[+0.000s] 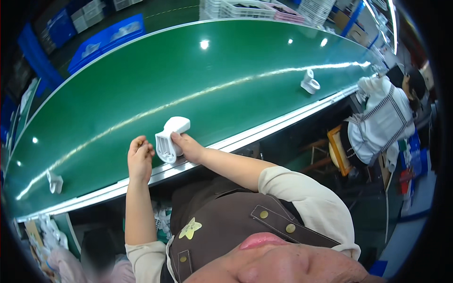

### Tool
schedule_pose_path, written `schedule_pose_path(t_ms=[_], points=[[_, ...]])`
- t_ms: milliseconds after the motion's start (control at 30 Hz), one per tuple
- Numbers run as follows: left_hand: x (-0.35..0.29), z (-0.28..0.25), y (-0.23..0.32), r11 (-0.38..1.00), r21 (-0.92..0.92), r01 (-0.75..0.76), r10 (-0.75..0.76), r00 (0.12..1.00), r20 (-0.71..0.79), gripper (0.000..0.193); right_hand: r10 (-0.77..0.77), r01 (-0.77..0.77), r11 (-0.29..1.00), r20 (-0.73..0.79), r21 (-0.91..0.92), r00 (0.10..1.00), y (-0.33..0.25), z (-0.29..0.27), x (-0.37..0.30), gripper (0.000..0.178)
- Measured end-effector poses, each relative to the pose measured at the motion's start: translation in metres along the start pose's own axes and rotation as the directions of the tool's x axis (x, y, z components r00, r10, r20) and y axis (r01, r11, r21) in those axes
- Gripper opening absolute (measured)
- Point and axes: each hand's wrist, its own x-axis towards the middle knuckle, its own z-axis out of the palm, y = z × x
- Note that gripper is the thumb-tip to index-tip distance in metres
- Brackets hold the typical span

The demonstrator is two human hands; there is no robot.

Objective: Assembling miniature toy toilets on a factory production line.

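My right hand [189,148] is closed on a white moulded plastic part [165,145], thumb on its near side. The part is held tilted above the near edge of the green work surface, its ribbed, hollow underside turned toward my left hand. It has a rounded upper end. Just left of it, apart from the part, is my left hand [140,159], raised with curled fingers pressed together. Whatever may be between those fingers is too small or hidden to make out.
The long green belt [226,61] has a metal rim [255,137] along my side. Similar white parts lie on it at the left [54,182] and far right [310,82]. Blue bins [111,40] and white crates [245,10] stand beyond. A co-worker [382,118] sits at right.
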Motion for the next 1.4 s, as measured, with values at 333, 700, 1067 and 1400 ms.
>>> schedule_pose_path(t_ms=[333,700,1067,1400], points=[[-0.022,0.008,-0.006,0.955,0.211,-0.206,0.231,0.968,-0.102,0.016,-0.011,0.014,0.998,0.05,-0.067,0.999,0.001,-0.007,0.003,0.056],[-0.035,0.033,-0.005,0.93,0.017,-0.367,0.365,0.929,0.064,0.022,-0.038,0.004,0.981,0.17,0.196,0.985,-0.009,-0.018,-0.001,0.068],[-0.044,0.032,-0.003,0.559,0.434,-0.706,0.671,0.693,0.263,0.021,-0.027,-0.001,0.985,0.16,0.17,0.987,-0.002,-0.015,-0.013,0.064],[-0.044,0.028,-0.004,0.046,0.595,-0.802,0.622,0.489,0.612,0.028,-0.056,-0.002,0.957,0.193,0.29,0.98,-0.011,-0.009,-0.014,0.061]])
